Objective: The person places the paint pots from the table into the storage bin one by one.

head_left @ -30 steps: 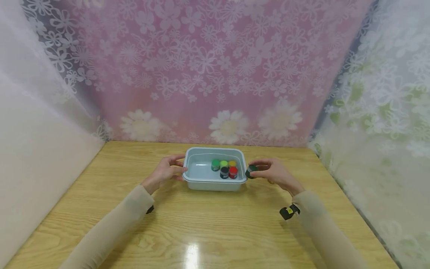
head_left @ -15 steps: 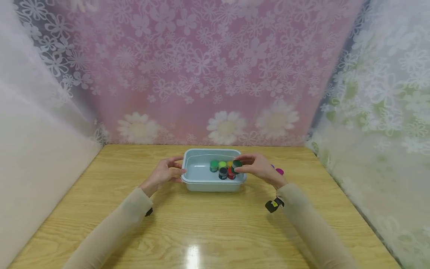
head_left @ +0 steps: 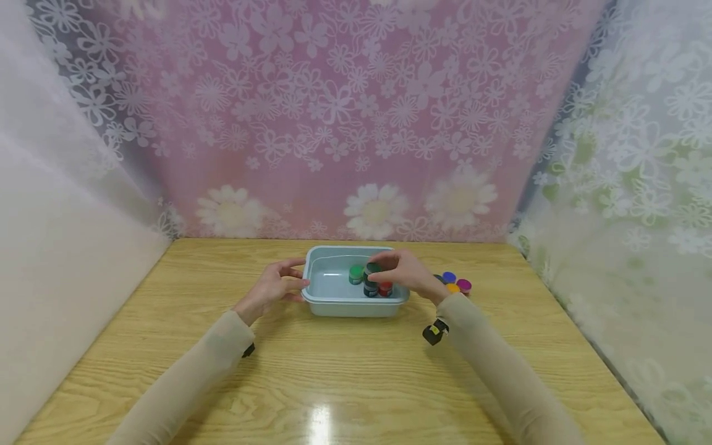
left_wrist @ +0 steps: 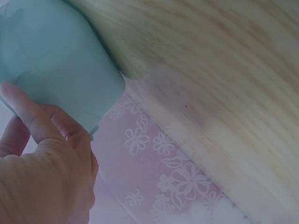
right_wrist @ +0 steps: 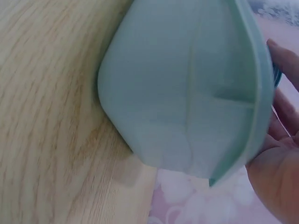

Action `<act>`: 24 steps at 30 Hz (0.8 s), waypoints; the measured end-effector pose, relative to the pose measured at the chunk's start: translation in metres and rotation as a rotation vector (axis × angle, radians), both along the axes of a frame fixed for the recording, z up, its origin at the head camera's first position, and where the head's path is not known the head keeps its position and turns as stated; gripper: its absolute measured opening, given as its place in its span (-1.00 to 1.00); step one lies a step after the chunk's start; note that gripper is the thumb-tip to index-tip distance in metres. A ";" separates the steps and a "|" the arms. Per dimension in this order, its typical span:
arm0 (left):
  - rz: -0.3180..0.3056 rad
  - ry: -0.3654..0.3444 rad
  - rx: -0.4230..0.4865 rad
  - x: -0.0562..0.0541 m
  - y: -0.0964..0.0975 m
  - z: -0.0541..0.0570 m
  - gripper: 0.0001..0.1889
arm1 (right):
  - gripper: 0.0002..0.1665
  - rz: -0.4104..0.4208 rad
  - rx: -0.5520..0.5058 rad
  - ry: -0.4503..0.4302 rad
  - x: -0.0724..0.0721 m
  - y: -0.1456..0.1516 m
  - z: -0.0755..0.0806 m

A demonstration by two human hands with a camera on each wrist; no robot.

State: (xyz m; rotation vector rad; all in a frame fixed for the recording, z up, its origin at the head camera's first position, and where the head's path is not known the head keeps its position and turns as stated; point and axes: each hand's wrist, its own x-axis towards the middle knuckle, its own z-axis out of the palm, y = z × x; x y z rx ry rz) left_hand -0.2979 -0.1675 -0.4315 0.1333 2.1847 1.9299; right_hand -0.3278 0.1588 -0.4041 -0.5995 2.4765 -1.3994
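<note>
A pale blue plastic basin (head_left: 356,308) stands on the wooden table. At its left end my left hand (head_left: 271,287) holds the rim; the left wrist view shows its fingers (left_wrist: 35,114) against the outer wall. Over the inside of the basin, my right hand (head_left: 408,272) pinches a small dark green paint jar (head_left: 371,269) between thumb and fingers. Below it are a black jar (head_left: 370,289) and a red jar (head_left: 385,288), with a green jar (head_left: 356,274) to the left. The lime and yellow jars are hidden behind hand and held jar.
Right of the basin, partly behind my right wrist, stand several more jars: blue (head_left: 449,277), purple (head_left: 464,285), orange (head_left: 453,288) and a dark one (head_left: 439,279). A pink flowered curtain (head_left: 334,154) hangs behind the table (head_left: 334,364).
My right hand has carried the dark green jar leftward from outside the basin's right rim to over its inside, uncovering jars on the table. My left hand has stayed at the left rim.
</note>
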 end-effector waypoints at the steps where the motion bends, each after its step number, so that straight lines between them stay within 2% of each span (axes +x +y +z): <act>1: -0.004 0.002 0.000 -0.001 0.000 -0.001 -0.32 | -0.46 0.009 0.008 0.005 -0.001 -0.002 -0.001; 11: -0.007 -0.001 0.008 -0.001 -0.001 -0.001 -0.32 | -0.46 0.078 0.076 0.063 -0.011 -0.022 -0.003; 18: -0.011 0.000 -0.003 -0.001 -0.002 -0.001 -0.30 | -0.48 0.121 0.164 0.083 -0.019 -0.030 -0.003; 24: -0.004 -0.001 -0.009 0.001 0.000 0.001 -0.32 | -0.51 0.217 0.274 0.121 -0.030 -0.037 -0.008</act>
